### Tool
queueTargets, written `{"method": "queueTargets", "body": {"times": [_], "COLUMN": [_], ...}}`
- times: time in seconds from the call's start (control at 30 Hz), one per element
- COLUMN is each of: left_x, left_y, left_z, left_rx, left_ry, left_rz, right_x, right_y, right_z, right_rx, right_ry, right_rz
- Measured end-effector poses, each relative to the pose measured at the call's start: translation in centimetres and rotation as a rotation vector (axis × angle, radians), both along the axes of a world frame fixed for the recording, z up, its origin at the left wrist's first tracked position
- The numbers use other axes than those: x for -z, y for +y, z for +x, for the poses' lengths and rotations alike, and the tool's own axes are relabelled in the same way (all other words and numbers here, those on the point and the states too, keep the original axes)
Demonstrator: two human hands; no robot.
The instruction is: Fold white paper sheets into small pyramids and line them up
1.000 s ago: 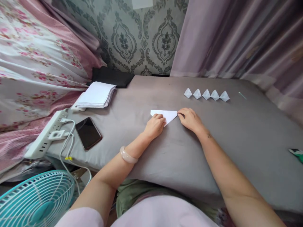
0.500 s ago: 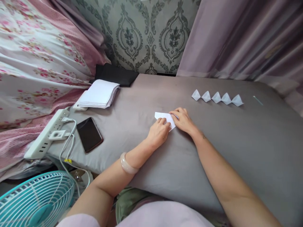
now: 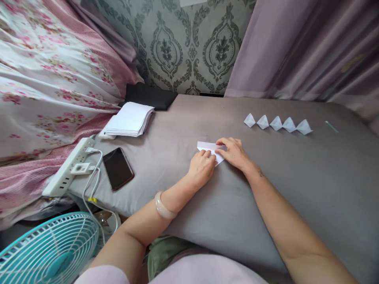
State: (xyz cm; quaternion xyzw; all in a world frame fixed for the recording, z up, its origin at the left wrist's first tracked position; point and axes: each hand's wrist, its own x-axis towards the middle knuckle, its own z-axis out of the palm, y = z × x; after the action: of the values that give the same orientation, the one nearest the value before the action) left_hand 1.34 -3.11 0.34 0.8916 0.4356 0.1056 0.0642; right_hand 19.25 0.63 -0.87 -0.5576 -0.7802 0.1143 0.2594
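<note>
A small white folded paper [image 3: 204,145] lies flat on the grey sheet, with a crease running along its far strip. My left hand [image 3: 202,165], a pale bangle on its wrist, presses down on the near left part of it with bent fingers. At the paper's right end my right hand [image 3: 233,152] pinches the far strip between thumb and fingers. Both hands hide much of the paper's middle and right side. Several folded white paper pieces [image 3: 276,123] with pointed tops stand in a row farther back on the right.
A stack of white paper [image 3: 128,118] lies at the back left, near a black folded item [image 3: 154,96]. Closer in are a phone [image 3: 118,169] and a power strip [image 3: 69,165] with cables. A turquoise fan [image 3: 59,248] stands at the lower left.
The far strip of the paper now shows a crease and stands out more. My right thumb has shifted along it. The whole view has moved slightly, so everything appears farther right.
</note>
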Motion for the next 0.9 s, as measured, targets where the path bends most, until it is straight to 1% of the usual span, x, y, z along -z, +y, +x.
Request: {"method": "queueTargets", "body": {"times": [0.1,0.2,0.27,0.33,0.4,0.47,0.6,0.7,0.9], "left_x": [0.0,0.2,0.2,0.2,0.2,0.3,0.5,0.5,0.0], "left_y": [-0.2,0.0,0.5,1.5,2.7,3.9,5.5,6.1,7.0], "left_z": [0.1,-0.1,-0.6,-1.3,-2.1,-2.7,-3.0,-3.1,-3.8], "left_rx": [0.004,0.003,-0.03,-0.103,-0.166,-0.164,-0.098,-0.09,0.016], "left_ry": [0.015,-0.027,-0.112,-0.24,-0.342,-0.328,-0.277,-0.293,-0.264], "left_rz": [0.013,0.004,-0.033,-0.062,-0.025,-0.001,-0.141,-0.182,-0.228], "right_x": [-0.1,-0.2,-0.4,-0.6,-0.8,-0.9,-0.8,-0.6,-0.6], "right_y": [0.0,-0.2,-0.4,-0.6,-0.8,-1.0,-1.2,-1.2,-0.9], "right_z": [0.0,-0.1,-0.3,-0.5,-0.6,-0.8,-0.9,-0.5,1.4], "right_rx": [-0.046,-0.074,-0.071,-0.067,-0.066,-0.06,-0.045,-0.03,-0.01], "right_ry": [-0.074,-0.14,-0.162,-0.178,-0.191,-0.198,-0.199,-0.197,-0.174], "right_rz": [0.002,0.009,0.021,0.036,0.044,0.045,0.048,0.033,-0.081]}}
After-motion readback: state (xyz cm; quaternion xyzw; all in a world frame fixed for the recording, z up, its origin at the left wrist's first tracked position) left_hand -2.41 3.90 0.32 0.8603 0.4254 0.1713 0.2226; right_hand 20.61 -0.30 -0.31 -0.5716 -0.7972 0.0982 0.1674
